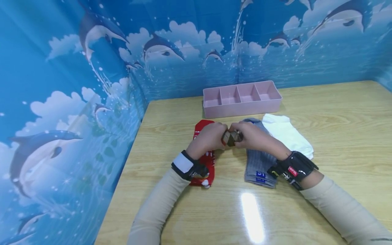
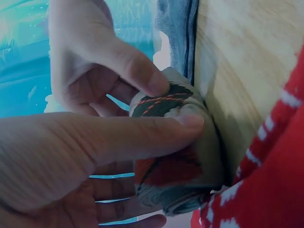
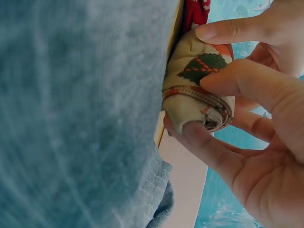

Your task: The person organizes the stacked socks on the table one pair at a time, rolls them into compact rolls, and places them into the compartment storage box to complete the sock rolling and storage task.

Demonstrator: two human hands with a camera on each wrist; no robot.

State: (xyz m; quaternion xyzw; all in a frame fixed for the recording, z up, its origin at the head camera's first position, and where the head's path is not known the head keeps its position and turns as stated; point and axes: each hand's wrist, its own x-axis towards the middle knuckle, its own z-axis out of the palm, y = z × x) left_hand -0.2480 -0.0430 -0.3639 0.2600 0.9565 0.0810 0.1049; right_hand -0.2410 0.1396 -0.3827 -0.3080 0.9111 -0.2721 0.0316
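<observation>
A patterned sock (image 1: 232, 139), cream with green, red and orange diamonds, is rolled into a thick bundle just above the table. My left hand (image 1: 209, 139) grips one side of it, its thumb across the top in the left wrist view. From the other side my right hand (image 1: 255, 136) pinches the same roll; the right wrist view shows the coiled end of the roll (image 3: 202, 71) by its fingers. Beneath my left hand and wrist lies a red sock (image 1: 209, 170) with white marks. Grey ribbed socks (image 1: 260, 165) lie flat under my right hand, partly hidden by it.
White socks (image 1: 289, 134) lie right of the grey ones. Behind them all, a pink box (image 1: 242, 110) with several compartments stands on the wooden table (image 1: 171, 136). A blue dolphin-print curtain (image 1: 190, 68) borders the table's back and left.
</observation>
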